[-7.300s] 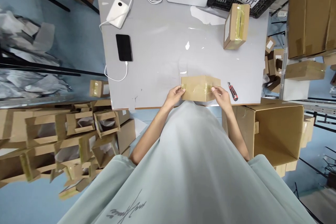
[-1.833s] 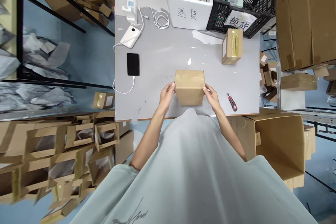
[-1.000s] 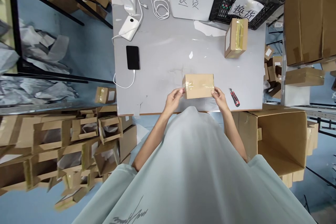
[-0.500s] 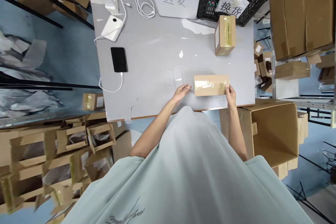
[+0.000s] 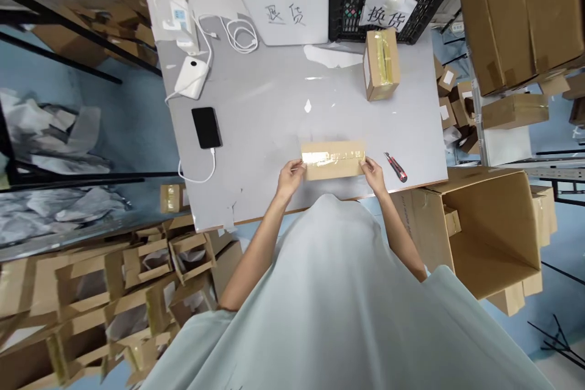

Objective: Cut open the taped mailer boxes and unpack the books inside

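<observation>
A long brown cardboard box [image 5: 333,160] with shiny tape along its top lies near the front edge of the grey table [image 5: 256,109]. My left hand [image 5: 290,177] grips its left end, and my right hand [image 5: 373,175] pinches the right end. Just right of my right hand lies a red and black utility knife [image 5: 395,167]. Farther back on the right stands a second taped box [image 5: 382,65].
At the back are a white bin [image 5: 292,15] and a black crate [image 5: 351,9]. A phone [image 5: 206,127], a power bank [image 5: 191,77] and cables lie left. A large open carton [image 5: 493,231] stands right of the table, with open boxes [image 5: 155,259] at lower left.
The long box has moved left, clear of the knife, which now shows. My left hand has closed on the box's left end; my right hand has moved left with it. The view has shifted.
</observation>
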Action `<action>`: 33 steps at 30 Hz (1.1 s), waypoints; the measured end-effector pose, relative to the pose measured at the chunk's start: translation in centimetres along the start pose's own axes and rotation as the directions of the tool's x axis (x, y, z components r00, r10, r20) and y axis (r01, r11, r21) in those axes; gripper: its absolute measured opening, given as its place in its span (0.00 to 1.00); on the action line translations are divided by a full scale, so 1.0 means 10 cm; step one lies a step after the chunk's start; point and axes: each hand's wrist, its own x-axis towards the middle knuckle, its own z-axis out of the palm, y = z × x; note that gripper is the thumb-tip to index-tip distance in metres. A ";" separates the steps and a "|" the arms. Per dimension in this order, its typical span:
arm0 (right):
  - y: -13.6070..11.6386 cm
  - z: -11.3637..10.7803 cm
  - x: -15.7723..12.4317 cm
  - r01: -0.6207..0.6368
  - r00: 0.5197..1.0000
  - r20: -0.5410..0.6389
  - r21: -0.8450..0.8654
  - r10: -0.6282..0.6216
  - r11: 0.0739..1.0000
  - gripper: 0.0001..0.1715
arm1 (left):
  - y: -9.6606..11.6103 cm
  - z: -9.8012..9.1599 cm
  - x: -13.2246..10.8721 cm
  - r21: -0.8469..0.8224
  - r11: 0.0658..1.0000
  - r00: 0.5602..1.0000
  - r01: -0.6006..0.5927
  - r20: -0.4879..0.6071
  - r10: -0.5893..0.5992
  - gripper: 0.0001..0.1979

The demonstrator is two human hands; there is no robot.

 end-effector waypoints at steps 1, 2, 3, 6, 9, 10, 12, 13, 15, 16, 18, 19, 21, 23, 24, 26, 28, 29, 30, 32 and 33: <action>0.01 -0.02 0.06 -0.018 1.000 -0.019 -0.021 0.018 1.000 0.45 | 0.02 0.01 -0.01 0.035 0.999 1.000 0.006 -0.005 -0.006 0.25; 0.02 -0.05 0.13 -0.036 0.999 -0.042 -0.044 0.034 0.998 0.45 | 0.05 0.03 -0.03 0.081 0.997 1.000 0.009 -0.019 -0.008 0.29; 0.01 -0.09 0.23 -0.051 0.997 -0.068 -0.069 0.046 0.996 0.46 | 0.09 0.06 -0.03 0.146 0.989 0.999 -0.003 -0.050 0.010 0.34; -0.09 -0.22 0.62 -0.067 0.989 -0.139 -0.147 0.047 0.987 0.50 | 0.26 0.20 -0.04 0.378 0.916 0.984 -0.133 -0.060 0.168 0.50; -0.29 -0.36 1.14 -0.052 0.984 -0.177 -0.222 0.012 0.974 0.54 | 0.47 0.39 -0.02 0.565 0.785 0.963 -0.252 0.064 0.263 0.57; -0.37 -0.40 1.32 -0.042 0.982 -0.187 -0.255 -0.007 0.966 0.54 | 0.54 0.47 -0.01 0.604 0.742 0.953 -0.291 0.118 0.278 0.59; -0.53 -0.45 1.68 -0.026 0.976 -0.211 -0.330 -0.047 0.944 0.55 | 0.66 0.64 0.03 0.643 0.675 0.931 -0.361 0.211 0.297 0.58; -0.61 -0.47 1.85 -0.027 0.972 -0.226 -0.370 -0.062 0.929 0.56 | 0.72 0.74 0.06 0.650 0.653 0.921 -0.389 0.243 0.305 0.57; -0.77 -0.47 2.16 -0.054 0.964 -0.257 -0.436 -0.067 0.898 0.57 | 0.84 0.93 0.15 0.648 0.625 0.900 -0.435 0.287 0.329 0.54; -0.84 -0.46 2.29 -0.073 0.961 -0.269 -0.462 -0.061 0.884 0.58 | 0.91 1.02 0.21 0.642 0.614 0.888 -0.459 0.305 0.344 0.52; -0.99 -0.41 2.51 -0.104 0.958 -0.283 -0.502 -0.049 0.859 0.59 | 1.06 1.21 0.34 0.623 0.600 0.865 -0.501 0.336 0.373 0.49; -1.05 -0.37 2.60 -0.110 0.957 -0.286 -0.518 -0.051 0.848 0.60 | 1.15 1.30 0.42 0.611 0.601 0.857 -0.515 0.346 0.383 0.48; -1.15 -0.29 2.74 -0.105 0.955 -0.288 -0.545 -0.068 0.832 0.61 | 1.36 1.46 0.60 0.581 0.616 0.847 -0.532 0.354 0.397 0.45; -1.21 -0.22 2.84 -0.097 0.957 -0.279 -0.562 -0.078 0.821 0.61 | 1.58 1.61 0.78 0.554 0.629 0.839 -0.545 0.361 0.408 0.44; -1.23 -0.19 2.88 -0.092 0.961 -0.267 -0.569 -0.077 0.817 0.62 | 1.68 1.67 0.87 0.546 0.631 0.834 -0.551 0.365 0.413 0.43; -1.25 -0.17 2.94 -0.090 0.969 -0.241 -0.577 -0.063 0.812 0.61 | 1.86 1.79 1.03 0.540 0.626 0.826 -0.563 0.377 0.418 0.42; -1.24 -0.18 2.96 -0.092 0.973 -0.226 -0.580 -0.051 0.810 0.60 | 2.00 1.88 1.17 0.536 0.622 0.821 -0.571 0.390 0.417 0.41; -1.23 -0.18 2.97 -0.095 0.972 -0.228 -0.576 -0.048 0.812 0.59 | 2.05 1.92 1.23 0.530 0.624 0.818 -0.574 0.395 0.417 0.40; -1.22 -0.18 2.96 -0.103 0.970 -0.240 -0.566 -0.044 0.818 0.59 | 2.09 1.96 1.28 0.521 0.629 0.817 -0.576 0.398 0.418 0.39; -1.21 -0.15 2.93 -0.149 0.955 -0.296 -0.531 -0.018 0.834 0.58 | 2.15 2.04 1.41 0.492 0.661 0.822 -0.567 0.392 0.413 0.38; -1.21 -0.11 2.91 -0.196 0.940 -0.342 -0.503 0.014 0.842 0.58 | 2.19 2.08 1.48 0.466 0.698 0.835 -0.544 0.379 0.399 0.37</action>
